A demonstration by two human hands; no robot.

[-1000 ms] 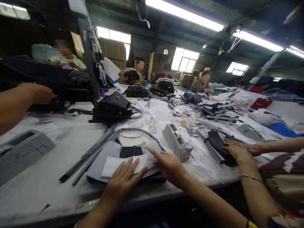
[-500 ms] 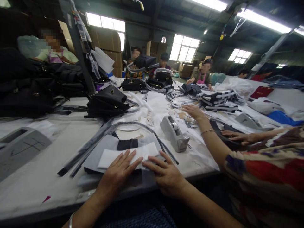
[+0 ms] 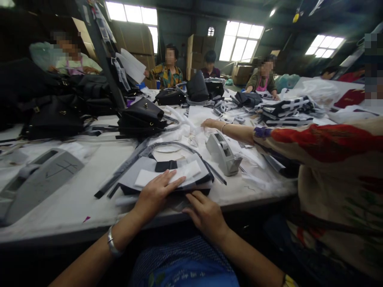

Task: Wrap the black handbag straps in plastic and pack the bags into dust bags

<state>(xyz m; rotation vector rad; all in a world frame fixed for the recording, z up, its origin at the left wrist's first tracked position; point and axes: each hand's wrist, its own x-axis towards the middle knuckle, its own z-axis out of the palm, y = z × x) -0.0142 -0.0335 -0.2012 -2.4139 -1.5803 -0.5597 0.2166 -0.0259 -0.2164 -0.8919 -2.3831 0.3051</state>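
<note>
In front of me on the table lies a flat black bag point(image 3: 206, 181), covered by pale wrapping sheet with a folded white padding sheet point(image 3: 146, 178) on top. A small black flap point(image 3: 166, 166) shows above the padding. Behind it arches a plastic-wrapped strap point(image 3: 179, 145). My left hand point(image 3: 157, 191) lies open on the padding and the bag's front part, fingers stretched out. At the bag's front edge, my right hand point(image 3: 205, 213) has its fingers curled and thumb below; what they pinch there, perhaps thin translucent sheet, is not clear.
Grey tape dispensers stand to the right point(image 3: 224, 155) and left point(image 3: 44, 183). A black handbag point(image 3: 143, 117) sits behind, with stacked bags point(image 3: 50, 115) at the left. A co-worker's arm point(image 3: 236, 131) reaches across from the right. Other people work across the table.
My right hand has slid off the padding down to the bag's front edge and curled. The left hand stays on top. The co-worker's arm has swung further left, and my view has shifted.
</note>
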